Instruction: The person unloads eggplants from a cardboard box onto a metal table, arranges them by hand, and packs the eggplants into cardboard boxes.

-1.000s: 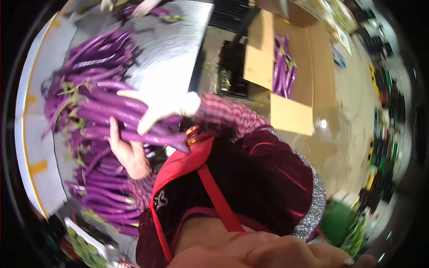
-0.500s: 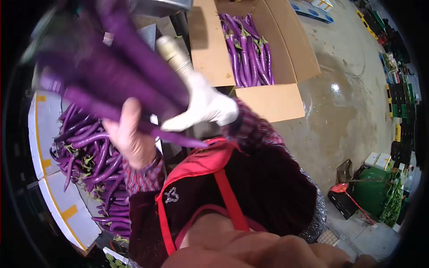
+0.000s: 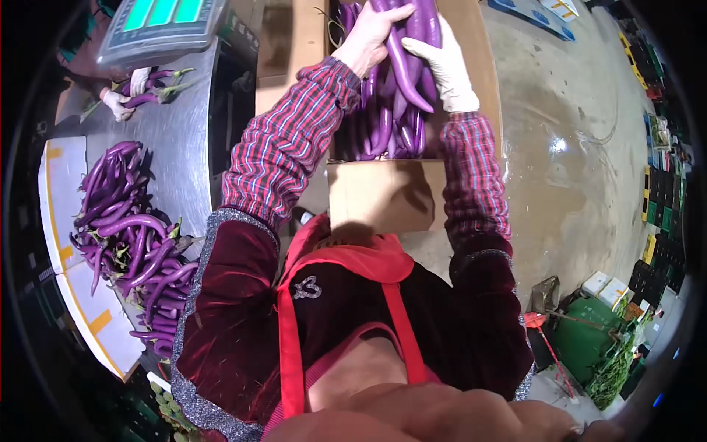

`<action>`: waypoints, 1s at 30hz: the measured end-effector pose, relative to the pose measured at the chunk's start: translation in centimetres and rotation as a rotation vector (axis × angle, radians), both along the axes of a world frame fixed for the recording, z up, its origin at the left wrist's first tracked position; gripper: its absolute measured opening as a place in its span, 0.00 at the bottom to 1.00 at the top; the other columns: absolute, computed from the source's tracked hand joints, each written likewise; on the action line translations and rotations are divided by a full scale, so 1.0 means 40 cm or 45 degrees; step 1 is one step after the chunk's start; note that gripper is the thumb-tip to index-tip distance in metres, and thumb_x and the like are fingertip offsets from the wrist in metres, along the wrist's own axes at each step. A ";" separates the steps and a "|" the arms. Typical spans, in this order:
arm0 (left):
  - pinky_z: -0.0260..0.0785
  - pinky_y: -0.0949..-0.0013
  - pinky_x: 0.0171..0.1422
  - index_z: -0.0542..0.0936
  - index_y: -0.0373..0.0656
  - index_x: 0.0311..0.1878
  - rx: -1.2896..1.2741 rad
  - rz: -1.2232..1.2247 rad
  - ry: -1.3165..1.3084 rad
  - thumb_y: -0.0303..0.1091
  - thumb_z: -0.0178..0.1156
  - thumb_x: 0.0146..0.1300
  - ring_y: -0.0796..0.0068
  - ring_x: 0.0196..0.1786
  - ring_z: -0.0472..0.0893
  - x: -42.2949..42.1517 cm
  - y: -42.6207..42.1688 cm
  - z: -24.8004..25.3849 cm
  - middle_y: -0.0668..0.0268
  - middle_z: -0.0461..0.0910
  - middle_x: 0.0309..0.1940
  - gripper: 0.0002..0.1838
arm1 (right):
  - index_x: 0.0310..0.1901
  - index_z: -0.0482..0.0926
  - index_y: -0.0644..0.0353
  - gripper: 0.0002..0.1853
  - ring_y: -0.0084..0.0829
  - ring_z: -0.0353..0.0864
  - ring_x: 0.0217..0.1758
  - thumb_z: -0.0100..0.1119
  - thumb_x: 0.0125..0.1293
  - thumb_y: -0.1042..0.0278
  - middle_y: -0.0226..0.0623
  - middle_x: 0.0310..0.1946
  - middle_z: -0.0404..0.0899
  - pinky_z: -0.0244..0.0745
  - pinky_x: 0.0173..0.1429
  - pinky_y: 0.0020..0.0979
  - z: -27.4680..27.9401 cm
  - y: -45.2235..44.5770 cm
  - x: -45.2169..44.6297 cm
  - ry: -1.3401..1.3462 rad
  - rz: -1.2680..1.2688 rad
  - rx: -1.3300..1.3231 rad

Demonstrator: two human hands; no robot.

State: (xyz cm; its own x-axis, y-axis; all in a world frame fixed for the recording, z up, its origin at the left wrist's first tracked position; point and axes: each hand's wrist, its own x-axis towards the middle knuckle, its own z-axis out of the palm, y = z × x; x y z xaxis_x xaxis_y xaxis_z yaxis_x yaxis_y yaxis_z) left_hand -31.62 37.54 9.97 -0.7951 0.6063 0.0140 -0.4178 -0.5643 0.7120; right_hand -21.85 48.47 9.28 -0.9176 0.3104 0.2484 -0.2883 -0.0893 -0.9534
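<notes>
Left hand (image 3: 366, 37) and gloved right hand (image 3: 450, 72) over carton (image 3: 368, 193); fingers clasped around eggplants (image 3: 402, 68).

The box (image 3: 490, 88) stands before the person, its near flap (image 3: 387, 195) towards them. Eggplants (image 3: 383, 132) lie in it, and over them a bunch of eggplants (image 3: 414, 44) is between the left hand (image 3: 364, 37) and the right hand (image 3: 451, 70). Left of the box is the table (image 3: 180, 118), with the scale (image 3: 166, 29) towards its far end, a co-worker's hands (image 3: 118, 104) beyond the pile (image 3: 140, 243), and panels (image 3: 66, 173) along the pile's outer side. Right of the box is floor (image 3: 552, 162), with crates (image 3: 652, 206) farther right. The bin (image 3: 585, 335) is right of the box and nearer the person, leafy stalks (image 3: 615, 368) beside it.
</notes>
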 end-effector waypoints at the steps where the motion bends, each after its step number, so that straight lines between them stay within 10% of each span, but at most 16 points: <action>1: 0.76 0.55 0.58 0.73 0.40 0.59 -0.070 0.056 -0.076 0.22 0.63 0.62 0.63 0.49 0.82 -0.006 0.007 -0.061 0.59 0.81 0.47 0.21 | 0.61 0.72 0.61 0.32 0.27 0.78 0.54 0.74 0.54 0.70 0.34 0.51 0.79 0.74 0.59 0.31 -0.064 0.013 -0.011 -0.093 -0.045 -0.099; 8: 0.79 0.53 0.54 0.70 0.33 0.58 -0.807 -0.015 -0.518 0.25 0.68 0.57 0.57 0.48 0.83 0.038 -0.082 -0.561 0.53 0.80 0.47 0.26 | 0.56 0.76 0.64 0.23 0.33 0.82 0.36 0.66 0.61 0.64 0.36 0.36 0.82 0.78 0.44 0.33 -0.472 0.050 0.104 -0.854 -0.179 -0.499; 10: 0.78 0.52 0.53 0.68 0.32 0.60 -1.143 -0.052 -0.501 0.30 0.71 0.55 0.55 0.48 0.82 0.030 -0.083 -0.596 0.52 0.80 0.47 0.31 | 0.57 0.74 0.65 0.22 0.38 0.83 0.42 0.58 0.65 0.62 0.43 0.41 0.82 0.78 0.47 0.35 -0.521 0.046 0.115 -1.395 -0.431 0.889; 15: 0.71 0.51 0.61 0.63 0.28 0.64 -1.577 0.042 -0.471 0.38 0.72 0.54 0.52 0.62 0.75 0.086 -0.110 -0.455 0.47 0.72 0.61 0.40 | 0.57 0.73 0.67 0.27 0.43 0.83 0.45 0.59 0.62 0.55 0.52 0.42 0.81 0.78 0.48 0.37 -0.452 0.001 0.094 -1.214 -0.424 1.348; 18: 0.72 0.49 0.58 0.58 0.35 0.69 -1.895 0.233 -0.275 0.45 0.73 0.51 0.47 0.59 0.75 0.115 -0.088 -0.469 0.46 0.70 0.60 0.48 | 0.51 0.73 0.69 0.22 0.45 0.85 0.34 0.53 0.61 0.60 0.51 0.31 0.81 0.78 0.36 0.43 -0.340 -0.057 0.059 -0.488 -0.824 2.034; 21: 0.69 0.47 0.62 0.58 0.36 0.69 -2.170 0.270 0.415 0.47 0.69 0.55 0.44 0.61 0.73 0.163 -0.079 -0.392 0.46 0.69 0.61 0.45 | 0.52 0.73 0.69 0.23 0.47 0.84 0.28 0.51 0.64 0.57 0.48 0.27 0.82 0.77 0.32 0.46 -0.483 -0.067 0.043 -0.925 -0.276 1.866; 30: 0.70 0.46 0.61 0.67 0.40 0.64 -2.166 0.170 0.466 0.56 0.65 0.57 0.41 0.60 0.74 0.150 -0.122 -0.472 0.46 0.71 0.59 0.39 | 0.63 0.63 0.73 0.29 0.52 0.86 0.42 0.49 0.65 0.61 0.58 0.41 0.83 0.79 0.48 0.48 -0.550 -0.072 0.045 -1.467 -0.169 1.365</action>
State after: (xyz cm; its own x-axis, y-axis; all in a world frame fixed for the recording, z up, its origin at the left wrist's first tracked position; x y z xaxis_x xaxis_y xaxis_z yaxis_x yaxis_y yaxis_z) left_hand -25.62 32.66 -8.91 -0.9381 0.0704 -0.3391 -0.1310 0.8343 0.5356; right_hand -20.05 45.58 -12.72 -0.7429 0.5459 -0.3874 0.6559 0.7094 -0.2581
